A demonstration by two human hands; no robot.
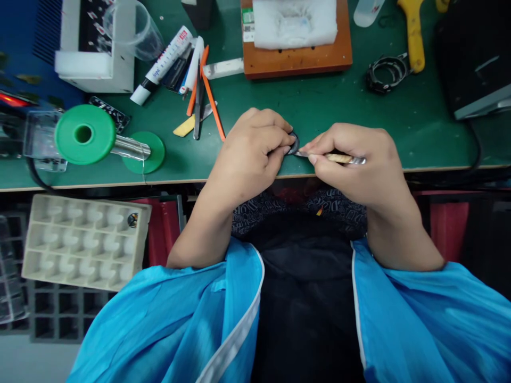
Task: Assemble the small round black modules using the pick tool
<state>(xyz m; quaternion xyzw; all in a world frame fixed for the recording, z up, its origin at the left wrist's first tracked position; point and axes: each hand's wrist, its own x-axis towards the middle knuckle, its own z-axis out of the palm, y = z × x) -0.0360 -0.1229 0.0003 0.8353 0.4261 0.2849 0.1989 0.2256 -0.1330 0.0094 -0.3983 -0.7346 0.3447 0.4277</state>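
Near the front edge of the green table, my left hand (255, 146) is closed on a small dark round part (294, 142), pinched between thumb and fingers; most of it is hidden by the fingertips. My right hand (355, 159) grips a craft knife (338, 158) with a wooden-looking handle and a metal end. The tip of the knife meets or nearly meets the round part; whether they touch I cannot tell. To the left of my left hand lie tweezers (198, 109) and orange sticks (213, 103).
A green solder spool stand (85, 134), a white marker (163, 65) and a clear cup (136, 29) stand or lie at left. Behind is a brown wooden block (297, 64) with white foam. A black ring-shaped part (386, 73) sits back right. Below the table edge, left, is a compartment tray (85, 239).
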